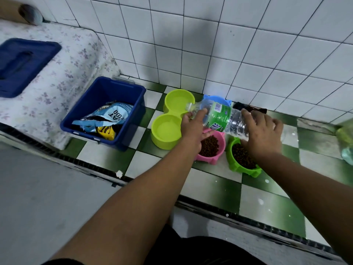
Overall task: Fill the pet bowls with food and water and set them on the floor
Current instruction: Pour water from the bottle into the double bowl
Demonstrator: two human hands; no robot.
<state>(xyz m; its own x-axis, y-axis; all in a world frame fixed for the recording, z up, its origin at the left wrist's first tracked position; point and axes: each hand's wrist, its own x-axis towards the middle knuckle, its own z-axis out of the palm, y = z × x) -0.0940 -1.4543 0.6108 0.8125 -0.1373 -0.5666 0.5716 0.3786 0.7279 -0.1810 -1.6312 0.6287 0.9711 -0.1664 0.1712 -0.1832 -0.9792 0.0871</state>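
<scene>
Water bottle, held nearly level low over the floor with its long axis running right to left: my right hand wraps the base, my left hand cradles the neck end, mouth reaching the lime double bowl's far well.

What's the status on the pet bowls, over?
Left hand, right hand grip water bottle, mouth over lime double bowl. Pink bowl, green bowl hold kibble. Nothing blocking.

twin bowl lime | bin blue | bottle label green | floor green-white checks
</scene>
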